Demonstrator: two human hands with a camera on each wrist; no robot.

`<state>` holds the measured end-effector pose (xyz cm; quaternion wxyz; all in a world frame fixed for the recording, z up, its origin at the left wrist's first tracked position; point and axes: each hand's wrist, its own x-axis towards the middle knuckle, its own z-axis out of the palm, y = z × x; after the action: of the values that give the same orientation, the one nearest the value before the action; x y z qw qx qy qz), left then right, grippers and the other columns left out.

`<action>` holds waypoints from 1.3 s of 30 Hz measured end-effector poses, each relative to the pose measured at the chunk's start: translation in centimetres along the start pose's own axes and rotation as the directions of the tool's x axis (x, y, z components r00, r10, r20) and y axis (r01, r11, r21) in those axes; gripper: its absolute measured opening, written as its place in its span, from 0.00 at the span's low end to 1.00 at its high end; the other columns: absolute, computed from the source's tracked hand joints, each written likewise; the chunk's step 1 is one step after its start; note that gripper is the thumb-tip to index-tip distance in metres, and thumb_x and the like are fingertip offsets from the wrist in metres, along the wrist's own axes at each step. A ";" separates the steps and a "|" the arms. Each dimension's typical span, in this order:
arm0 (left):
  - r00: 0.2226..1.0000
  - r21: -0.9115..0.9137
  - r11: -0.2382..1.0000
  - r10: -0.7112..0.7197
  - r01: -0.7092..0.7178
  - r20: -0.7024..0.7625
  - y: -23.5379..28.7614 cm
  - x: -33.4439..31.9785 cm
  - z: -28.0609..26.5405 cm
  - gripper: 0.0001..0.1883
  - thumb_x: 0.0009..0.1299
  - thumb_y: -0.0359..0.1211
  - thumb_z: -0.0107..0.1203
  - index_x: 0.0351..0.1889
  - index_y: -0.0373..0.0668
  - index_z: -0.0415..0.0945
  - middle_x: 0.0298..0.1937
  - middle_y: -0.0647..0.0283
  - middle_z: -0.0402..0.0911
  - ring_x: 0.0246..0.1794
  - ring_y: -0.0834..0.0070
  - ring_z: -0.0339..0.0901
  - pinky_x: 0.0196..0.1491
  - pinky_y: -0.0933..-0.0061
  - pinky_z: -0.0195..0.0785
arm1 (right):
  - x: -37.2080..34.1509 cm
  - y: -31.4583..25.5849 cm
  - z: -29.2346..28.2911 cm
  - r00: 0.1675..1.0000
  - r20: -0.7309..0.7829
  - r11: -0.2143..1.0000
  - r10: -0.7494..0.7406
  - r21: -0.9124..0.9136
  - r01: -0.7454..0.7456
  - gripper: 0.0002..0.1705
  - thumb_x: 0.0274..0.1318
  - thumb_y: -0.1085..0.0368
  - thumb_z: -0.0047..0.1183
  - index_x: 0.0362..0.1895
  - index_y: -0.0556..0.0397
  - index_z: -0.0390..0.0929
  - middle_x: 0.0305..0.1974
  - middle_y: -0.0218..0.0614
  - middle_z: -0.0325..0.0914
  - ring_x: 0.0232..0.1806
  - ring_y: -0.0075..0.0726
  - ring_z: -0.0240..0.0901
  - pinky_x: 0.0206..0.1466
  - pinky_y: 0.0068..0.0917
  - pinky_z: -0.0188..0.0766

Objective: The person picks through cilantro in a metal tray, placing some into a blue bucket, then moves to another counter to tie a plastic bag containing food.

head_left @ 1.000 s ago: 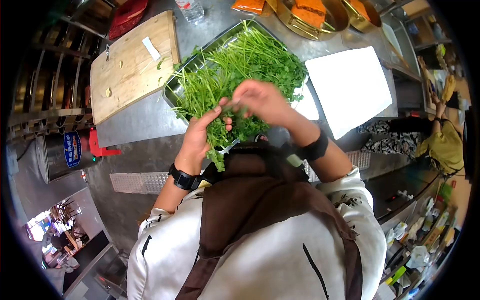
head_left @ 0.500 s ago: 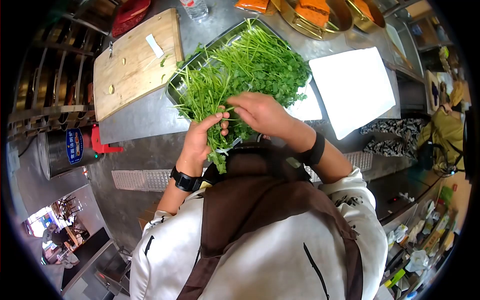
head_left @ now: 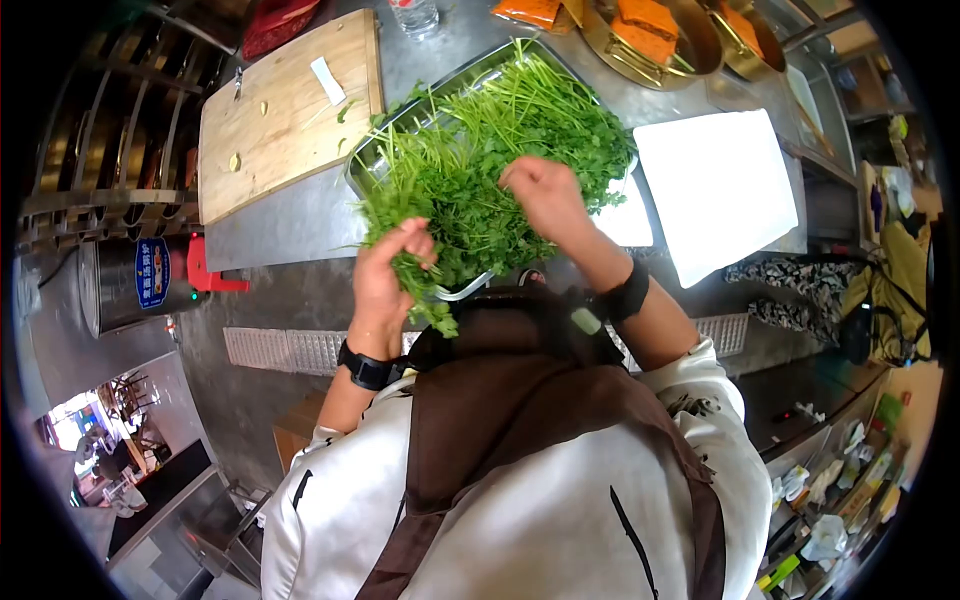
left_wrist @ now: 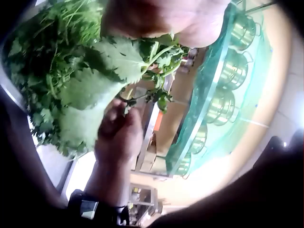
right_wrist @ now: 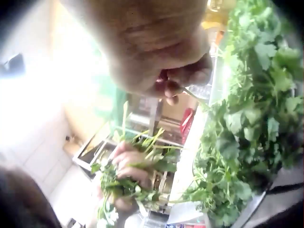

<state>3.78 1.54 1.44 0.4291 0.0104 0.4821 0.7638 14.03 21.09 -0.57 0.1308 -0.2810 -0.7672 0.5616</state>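
Note:
Leafy green herbs [head_left: 480, 170] with long pale stems fill a metal tray [head_left: 355, 180]. At the tray's near left corner, the left hand [head_left: 385, 285] grips a small bunch, leaves hanging below the palm; in the right wrist view this hand [right_wrist: 130, 173] has its fingers curled round the stems. Above the herbs, right of the left hand, the right hand [head_left: 555, 205] has its fingers bent in. A thin stem [right_wrist: 192, 96] shows at its fingertips in the right wrist view. Large leaves [left_wrist: 95, 85] hang under the left palm in the left wrist view.
A wooden board [head_left: 290, 110] with scraps and a white strip lies left of the tray. To the right is a white square item [head_left: 715, 190]. Behind stand a bottle [head_left: 415, 15] and golden pans [head_left: 690, 75] with orange blocks. Another person [head_left: 890, 290] is at far right.
The right hand has moved away from the left hand, rightward and up over the herbs. The left hand, still gripping its bunch, has shifted slightly left. The whole view has shifted a little.

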 end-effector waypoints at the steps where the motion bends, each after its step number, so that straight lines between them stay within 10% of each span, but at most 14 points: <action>1: 0.999 -0.045 0.998 0.046 -0.045 0.021 0.4 0.0 -0.8 0.11 0.64 0.34 0.53 0.35 0.34 0.73 0.21 0.69 0.63 0.24 0.77 0.62 0.28 0.77 0.57 | 1.2 0.6 -0.2 0.990 -0.057 0.990 -0.126 -0.065 0.122 0.12 0.53 0.60 0.48 0.32 0.56 0.77 0.27 0.40 0.75 0.26 0.41 0.72 0.31 0.32 0.69; 6: 0.997 -0.151 0.987 -0.055 0.047 -0.046 0.7 -0.5 -2.6 0.07 0.67 0.34 0.50 0.36 0.39 0.70 0.21 0.72 0.61 0.23 0.80 0.60 0.25 0.81 0.55 | 5.4 3.9 0.0 0.823 -0.142 0.727 -0.550 -0.568 0.387 0.15 0.55 0.60 0.46 0.40 0.57 0.76 0.33 0.45 0.77 0.31 0.46 0.75 0.35 0.37 0.71; 9: 0.988 -0.126 0.987 -0.114 0.101 -0.102 0.0 -1.3 -2.6 0.08 0.67 0.34 0.50 0.36 0.39 0.70 0.22 0.72 0.63 0.23 0.81 0.61 0.26 0.81 0.56 | 7.0 5.6 -1.0 0.991 0.055 0.592 -0.126 -0.797 0.119 0.09 0.49 0.68 0.43 0.34 0.57 0.73 0.33 0.48 0.76 0.33 0.52 0.76 0.36 0.42 0.74; 14: 0.982 -0.093 0.990 -0.121 0.108 -0.144 -0.2 -1.5 -3.0 0.09 0.66 0.34 0.52 0.37 0.38 0.71 0.22 0.71 0.65 0.23 0.80 0.62 0.25 0.80 0.57 | 5.1 6.2 0.4 0.906 0.287 0.569 -0.311 -0.707 0.420 0.09 0.47 0.69 0.42 0.32 0.56 0.74 0.31 0.49 0.77 0.31 0.52 0.76 0.35 0.42 0.73; 20: 0.980 -0.075 0.993 -0.105 0.093 -0.168 0.3 -1.8 -3.0 0.09 0.66 0.35 0.52 0.37 0.38 0.72 0.22 0.71 0.65 0.24 0.80 0.62 0.26 0.79 0.57 | 9.5 7.8 -1.9 0.959 -0.124 0.712 -0.255 -0.695 0.100 0.08 0.49 0.68 0.41 0.29 0.53 0.74 0.27 0.50 0.77 0.31 0.54 0.75 0.34 0.45 0.72; 39: 0.976 -0.003 0.996 -0.084 0.085 -0.202 0.2 -2.2 -3.0 0.12 0.66 0.34 0.52 0.40 0.34 0.71 0.24 0.71 0.65 0.25 0.80 0.61 0.28 0.79 0.56 | 11.4 6.7 -1.5 0.975 0.074 0.526 -0.207 -0.833 0.175 0.09 0.49 0.64 0.47 0.32 0.51 0.78 0.37 0.44 0.73 0.36 0.47 0.75 0.38 0.40 0.72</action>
<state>3.71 -2.14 0.86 0.4100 -0.0864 0.5253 0.7406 7.48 30.24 -7.65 0.0554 -0.2330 -0.9650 0.1071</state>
